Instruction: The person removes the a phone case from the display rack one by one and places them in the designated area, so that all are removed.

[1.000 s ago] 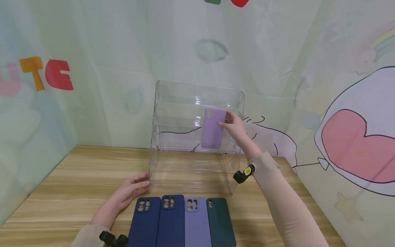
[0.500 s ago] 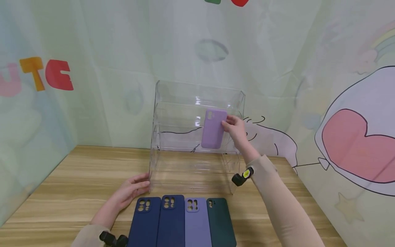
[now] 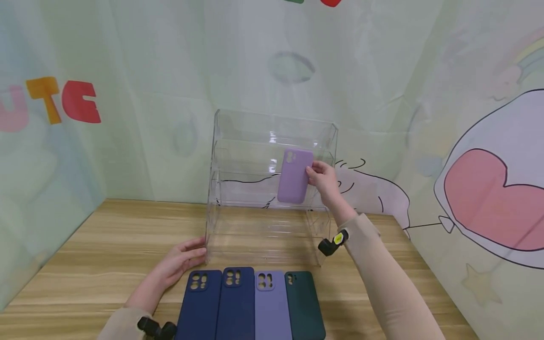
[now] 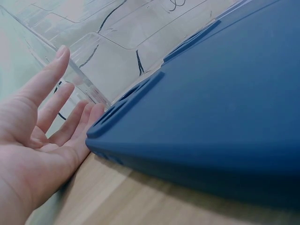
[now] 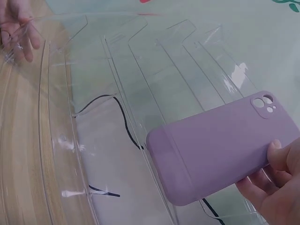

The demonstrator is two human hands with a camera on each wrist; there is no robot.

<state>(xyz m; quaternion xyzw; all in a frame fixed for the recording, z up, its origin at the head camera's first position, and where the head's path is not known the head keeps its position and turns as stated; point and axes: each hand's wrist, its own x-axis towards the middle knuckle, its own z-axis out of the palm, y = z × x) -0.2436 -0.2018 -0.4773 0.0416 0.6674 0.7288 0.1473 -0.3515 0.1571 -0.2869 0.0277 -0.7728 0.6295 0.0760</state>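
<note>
A light purple phone case (image 3: 294, 177) stands upright in front of a clear tiered display rack (image 3: 272, 123), its lower edge at one of the middle shelves. My right hand (image 3: 324, 179) pinches the case by its right edge, thumb on the back face, as the right wrist view also shows of the phone case (image 5: 225, 145). Low at the rack's left side, my left hand (image 3: 180, 259) rests with relaxed fingers, the fingertips at the clear side panel. In the left wrist view the left hand (image 4: 47, 126) appears beside a dark blue phone case (image 4: 211, 103).
In front of the rack lie two navy phone cases (image 3: 200, 307) (image 3: 235, 304), a lavender one (image 3: 273, 309) and a dark green one (image 3: 304, 307), side by side on the wooden table (image 3: 114, 245). A printed curtain (image 3: 161, 94) hangs behind.
The purple case has shifted very slightly to the right at its top, and my right hand has moved slightly lower along its edge. My left hand stays at the rack.
</note>
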